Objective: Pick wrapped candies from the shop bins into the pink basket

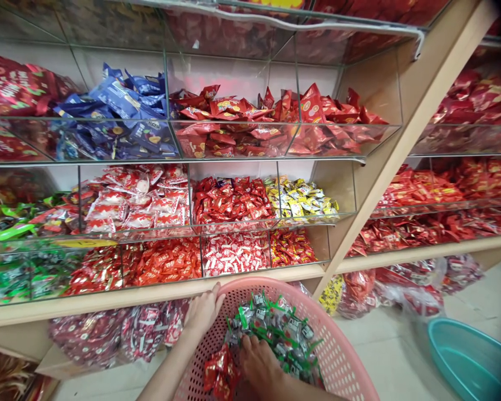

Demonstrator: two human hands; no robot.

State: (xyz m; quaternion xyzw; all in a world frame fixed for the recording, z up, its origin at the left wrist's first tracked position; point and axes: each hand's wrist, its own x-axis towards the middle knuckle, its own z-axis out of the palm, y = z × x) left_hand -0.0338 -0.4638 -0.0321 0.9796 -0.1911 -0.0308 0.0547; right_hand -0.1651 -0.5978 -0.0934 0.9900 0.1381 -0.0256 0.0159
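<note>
A pink perforated plastic basket sits low in front of me, holding green-and-silver wrapped candies and a few red ones. My left hand grips the basket's near-left rim, fingers curled over it. My right hand is down inside the basket among the green candies, its fingers buried in the wrappers and hidden.
Clear-fronted shelf bins rise ahead, full of red, blue, yellow, white and green candy packs. Bagged candy lies under the bottom shelf. A slanted wooden upright divides the shelving. A teal plastic basin stands on the floor at right.
</note>
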